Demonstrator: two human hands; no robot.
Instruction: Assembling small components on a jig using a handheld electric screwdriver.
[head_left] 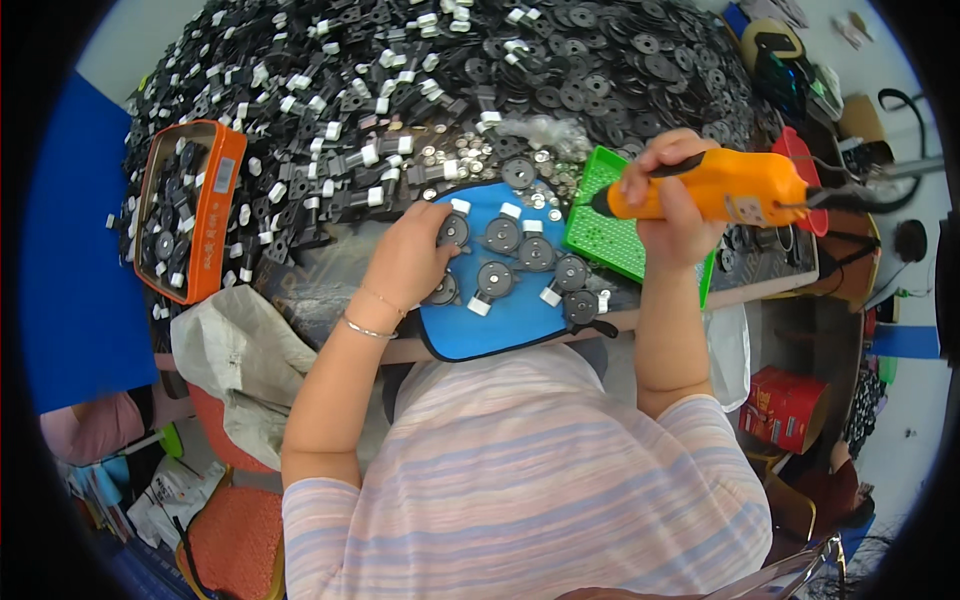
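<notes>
My right hand (672,205) is wrapped round an orange electric screwdriver (740,187), raised above the right side of the table with its dark tip pointing left. A cord runs from its back end to the right. On a blue mat (450,328) with a black border lie several round black parts with white tabs, among them one disc part (493,281) near the middle. At the mat's left edge my left hand (408,252) has its thumb and fingers closed on another black disc part (454,231), whose white tab points away from me.
A big heap of black parts (380,90) with white pieces covers the far table, with loose black discs (645,45) towards the right. Small silver pieces (455,152) lie before it. A green perforated tray (600,225) adjoins the mat. An orange box (215,235) stands left.
</notes>
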